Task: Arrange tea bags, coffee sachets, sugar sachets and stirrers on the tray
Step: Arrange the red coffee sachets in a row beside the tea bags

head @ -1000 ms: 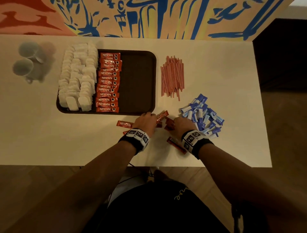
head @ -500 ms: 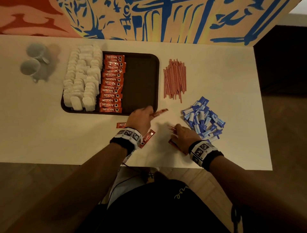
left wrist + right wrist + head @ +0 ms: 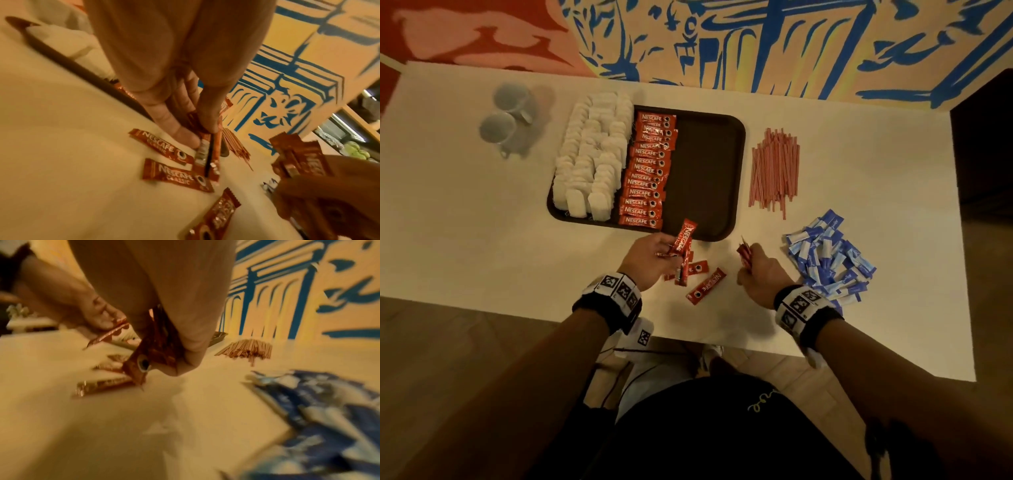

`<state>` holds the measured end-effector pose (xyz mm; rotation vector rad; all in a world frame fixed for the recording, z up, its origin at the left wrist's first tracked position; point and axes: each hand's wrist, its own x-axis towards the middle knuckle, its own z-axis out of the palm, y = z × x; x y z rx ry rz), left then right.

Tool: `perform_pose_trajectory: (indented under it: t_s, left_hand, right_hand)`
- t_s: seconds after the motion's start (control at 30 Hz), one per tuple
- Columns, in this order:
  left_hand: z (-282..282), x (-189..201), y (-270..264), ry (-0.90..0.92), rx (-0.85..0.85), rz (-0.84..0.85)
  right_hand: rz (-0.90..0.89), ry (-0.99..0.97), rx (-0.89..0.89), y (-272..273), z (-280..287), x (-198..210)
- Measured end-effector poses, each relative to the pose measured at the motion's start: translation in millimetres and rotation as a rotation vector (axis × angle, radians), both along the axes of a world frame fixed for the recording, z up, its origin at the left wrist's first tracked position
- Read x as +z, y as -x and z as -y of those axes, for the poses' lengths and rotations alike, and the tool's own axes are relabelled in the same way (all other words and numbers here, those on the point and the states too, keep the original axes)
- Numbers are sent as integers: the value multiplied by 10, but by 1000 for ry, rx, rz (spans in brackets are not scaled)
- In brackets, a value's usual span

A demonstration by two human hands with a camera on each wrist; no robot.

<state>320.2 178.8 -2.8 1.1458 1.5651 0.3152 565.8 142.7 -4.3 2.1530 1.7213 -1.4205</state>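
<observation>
A dark brown tray [image 3: 709, 178] on the white table holds white tea bags [image 3: 589, 161] on its left and a column of red coffee sachets [image 3: 649, 171] beside them. Just before the tray's near edge, my left hand [image 3: 654, 255] pinches red coffee sachets [image 3: 684, 236] [image 3: 207, 146] between thumb and fingers. My right hand [image 3: 756, 270] grips a small bundle of coffee sachets [image 3: 743, 251] [image 3: 152, 356] upright. Loose coffee sachets [image 3: 706, 286] [image 3: 176, 176] lie on the table between both hands. Pink stirrers [image 3: 774, 169] and blue sugar sachets [image 3: 828, 257] lie right of the tray.
Two glass cups [image 3: 506, 120] stand at the table's far left. A painted blue and yellow wall [image 3: 756, 41] backs the table. The table's near edge [image 3: 688, 337] runs just behind my wrists. The tray's right half is bare.
My left hand has lifted sachets toward the tray's near edge. My right hand has gathered sachets off the table and now holds them upright. A few sachets now lie uncovered between the hands.
</observation>
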Motion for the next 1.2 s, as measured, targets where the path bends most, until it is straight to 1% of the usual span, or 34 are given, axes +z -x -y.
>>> perform_pose_trajectory:
  t_s: [0.1, 0.17, 0.23, 0.3, 0.33, 0.43, 0.5, 0.53, 0.6, 0.67, 0.7, 0.77, 0.83, 0.9, 1.03, 1.2]
  left_hand:
    - [116, 30, -97, 44, 147, 217]
    - [159, 31, -184, 52, 237, 303]
    - [196, 47, -285, 21, 224, 324]
    - [227, 43, -367, -32, 142, 285]
    - [231, 26, -391, -54, 105, 263]
    - [200, -19, -345, -73, 83, 223]
    - [148, -84, -228, -165, 24, 19]
    - [121, -110, -166, -217, -37, -114]
    - [85, -191, -65, -279, -231, -359]
    - [80, -277, -18, -273, -432, -492]
    - [82, -326, -7, -280, -502, -530]
    - [75, -387, -13, -304, -576, -575]
    - [46, -411, -38, -332, -608, -617]
    - [16, -375, -85, -303, -622, -653]
    - [26, -346, -152, -216, -626, -678]
    - [103, -219, -115, -138, -558, -671]
  right_hand:
    - [-273, -5, -234, 242, -116, -10]
    - [-445, 33, -365, 387, -184, -50]
    - [-541, 51, -418, 522, -207, -37]
    - [-607, 66, -528, 617, -213, 0]
    - [-612, 64, -576, 640, -218, -12]
    - [-525, 25, -643, 622, -245, -116]
    - [-441, 13, -609, 551, -270, -168]
    - [-397, 15, -539, 508, -273, -164]
    - [-262, -17, -295, 462, -253, -147]
    - [-133, -50, -66, 454, -215, -143]
    - [-86, -57, 10, 453, -201, -167]
    - [-21, -59, 112, 453, -188, -202]
    - [30, -38, 150, 436, -179, -232]
    - [82, -31, 178, 427, -148, -279]
    - [125, -39, 170, 463, -131, -361]
    - [131, -28, 106, 411, -237, -258]
